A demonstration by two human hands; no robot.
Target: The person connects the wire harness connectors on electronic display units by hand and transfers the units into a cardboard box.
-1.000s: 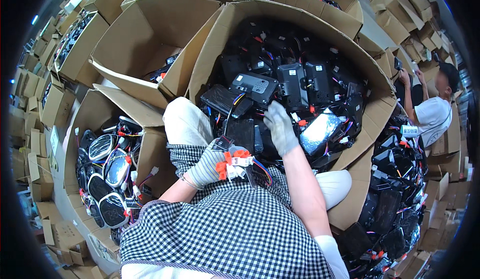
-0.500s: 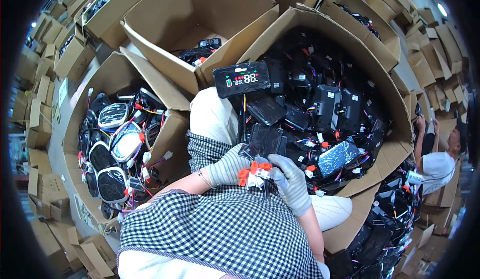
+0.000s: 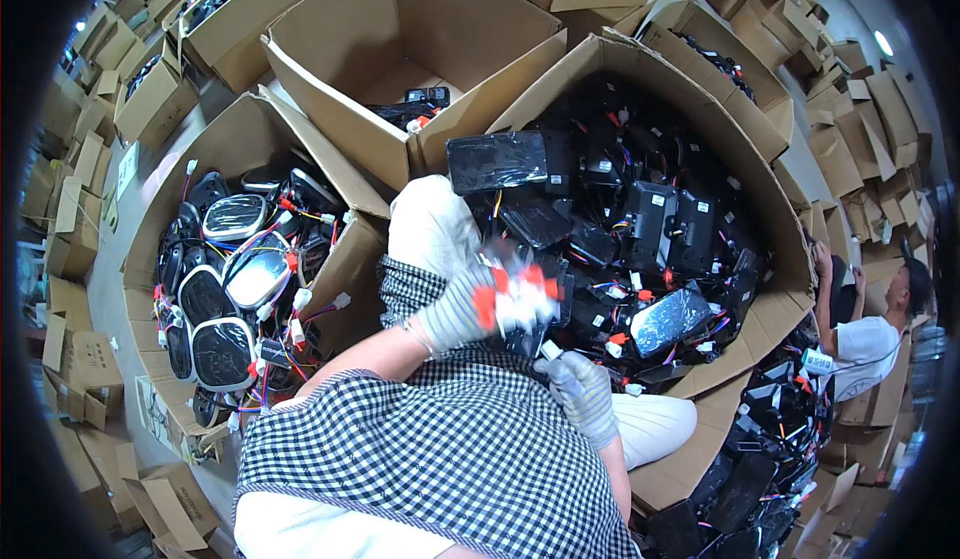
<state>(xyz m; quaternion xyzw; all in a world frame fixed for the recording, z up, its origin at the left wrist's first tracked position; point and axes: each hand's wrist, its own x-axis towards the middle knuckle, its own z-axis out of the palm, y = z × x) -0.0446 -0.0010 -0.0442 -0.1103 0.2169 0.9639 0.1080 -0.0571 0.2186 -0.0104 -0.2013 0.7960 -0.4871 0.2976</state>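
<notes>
1. Fingers of the left hand (image 3: pixel 452 317) are clenched on a bunch of orange and white plugs (image 3: pixel 520 299); motion blur smears the plugs, and the fingertips are hidden behind them.
2. Right hand (image 3: pixel 582 394) has its fingertips at a small white connector (image 3: pixel 549 350), near the bunch; I cannot tell whether they pinch it or merely touch it.
3. Bunch and connector are over the lap, beside the checked cloth apron (image 3: pixel 430 449) and before the large cardboard box (image 3: pixel 760 321); dark shapes under the plugs are too blurred to name.
4. Both hands wear pale, striped knitted gloves (image 3: pixel 470 304).
5. Flat, black rectangular units (image 3: pixel 650 224) fill the large box; one silvery wrapped unit (image 3: pixel 670 319) glares; the farthest sink into shadow.
6. Rounded, glossy panels (image 3: pixel 223 354) with pale rims overlap at left, partly covered by tangled wires (image 3: pixel 262 251).
</notes>
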